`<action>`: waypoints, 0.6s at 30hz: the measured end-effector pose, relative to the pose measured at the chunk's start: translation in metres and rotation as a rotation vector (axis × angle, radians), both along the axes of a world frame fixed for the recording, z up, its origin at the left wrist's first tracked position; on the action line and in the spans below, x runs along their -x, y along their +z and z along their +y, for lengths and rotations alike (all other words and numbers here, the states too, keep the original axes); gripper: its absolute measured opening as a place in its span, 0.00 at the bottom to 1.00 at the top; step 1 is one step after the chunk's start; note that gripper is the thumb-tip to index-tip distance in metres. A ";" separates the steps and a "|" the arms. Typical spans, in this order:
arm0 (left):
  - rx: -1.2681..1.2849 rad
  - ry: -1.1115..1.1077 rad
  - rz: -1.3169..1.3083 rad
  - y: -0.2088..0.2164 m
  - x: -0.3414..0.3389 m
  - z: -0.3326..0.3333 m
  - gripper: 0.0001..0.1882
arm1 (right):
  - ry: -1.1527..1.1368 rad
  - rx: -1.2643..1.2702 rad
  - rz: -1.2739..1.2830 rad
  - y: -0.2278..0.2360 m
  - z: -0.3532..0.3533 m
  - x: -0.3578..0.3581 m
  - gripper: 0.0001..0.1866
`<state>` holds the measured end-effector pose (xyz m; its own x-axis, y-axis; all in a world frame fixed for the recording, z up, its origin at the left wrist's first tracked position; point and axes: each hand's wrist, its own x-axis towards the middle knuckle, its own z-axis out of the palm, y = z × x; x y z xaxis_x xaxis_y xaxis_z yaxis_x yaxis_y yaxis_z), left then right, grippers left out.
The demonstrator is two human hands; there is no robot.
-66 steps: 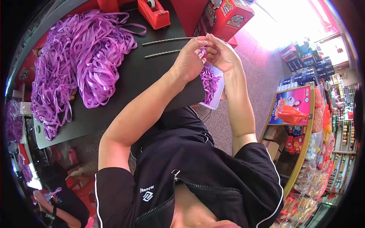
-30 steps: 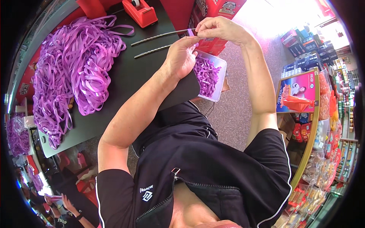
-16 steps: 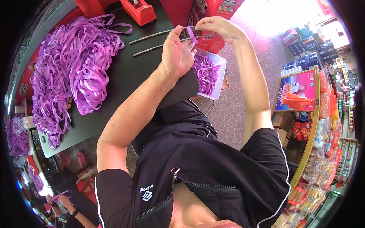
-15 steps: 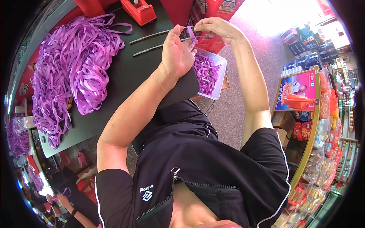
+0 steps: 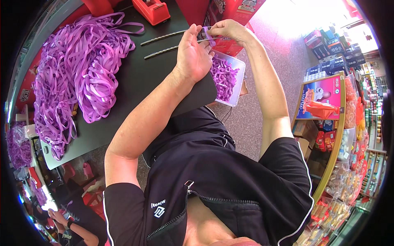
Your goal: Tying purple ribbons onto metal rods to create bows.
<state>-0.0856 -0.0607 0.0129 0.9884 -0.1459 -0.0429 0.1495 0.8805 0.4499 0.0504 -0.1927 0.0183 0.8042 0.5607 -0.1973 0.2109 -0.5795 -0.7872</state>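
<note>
Two thin twisted metal rods [image 5: 162, 50] run side by side above the dark table. A short purple ribbon [image 5: 208, 36] is wrapped around their right-hand part. My left hand [image 5: 193, 59] is palm up, with the rods passing behind its raised thumb. Its curled fingers touch the ribbon's lower end, and the exact grip is partly hidden. My right hand [image 5: 227, 30] pinches the ribbon at the upper rod, fingertips bent inward. Just below sits a white bin [image 5: 234, 92] holding many short purple ribbon pieces [image 5: 223, 80].
A big heap of long purple ribbon [image 5: 82, 65] covers the left of the table [image 5: 164, 24]. A red tape dispenser [image 5: 152, 11] stands at the back. Red boxes [image 5: 238, 14] are behind my right hand, a stocked display shelf [image 5: 342, 135] at right. Another person's hand [image 5: 59, 217] shows lower left.
My right fingers have shifted slightly around the ribbon, which is now more twisted. My left hand has moved little. The other person's hands at lower left have shifted.
</note>
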 end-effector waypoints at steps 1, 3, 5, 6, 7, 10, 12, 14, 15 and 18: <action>0.001 0.000 0.006 0.000 0.000 0.000 0.36 | -0.003 0.010 0.000 0.000 0.000 0.001 0.12; 0.001 0.000 0.012 -0.001 -0.001 0.000 0.35 | -0.010 0.025 -0.003 0.001 0.001 0.001 0.12; 0.005 -0.002 -0.001 -0.002 -0.001 0.000 0.35 | -0.018 0.039 -0.005 0.004 0.003 0.003 0.12; 0.005 -0.003 -0.001 -0.002 -0.001 0.000 0.35 | -0.019 0.051 -0.012 0.005 0.005 0.003 0.13; 0.003 -0.001 0.004 -0.001 -0.001 0.000 0.35 | -0.021 0.064 -0.016 0.006 0.005 0.004 0.13; 0.003 -0.002 0.007 -0.002 -0.001 0.000 0.35 | -0.026 0.119 -0.080 0.010 0.008 0.007 0.13; 0.007 -0.005 0.003 -0.002 -0.001 0.000 0.35 | -0.007 0.199 -0.148 0.010 0.011 0.004 0.15; 0.008 -0.001 0.011 -0.001 0.000 0.000 0.35 | 0.014 0.279 -0.216 0.014 0.018 0.008 0.17; 0.009 -0.002 0.013 -0.001 0.000 -0.001 0.35 | -0.022 0.339 -0.261 0.015 0.021 0.012 0.19; 0.002 0.009 0.023 0.000 0.000 0.000 0.35 | -0.092 0.394 -0.290 0.017 0.026 0.022 0.23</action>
<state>-0.0857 -0.0603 0.0130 0.9883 -0.1376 -0.0656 0.1524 0.8824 0.4451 0.0284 -0.1667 0.0353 0.8999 0.4128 -0.1406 0.3231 -0.8476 -0.4209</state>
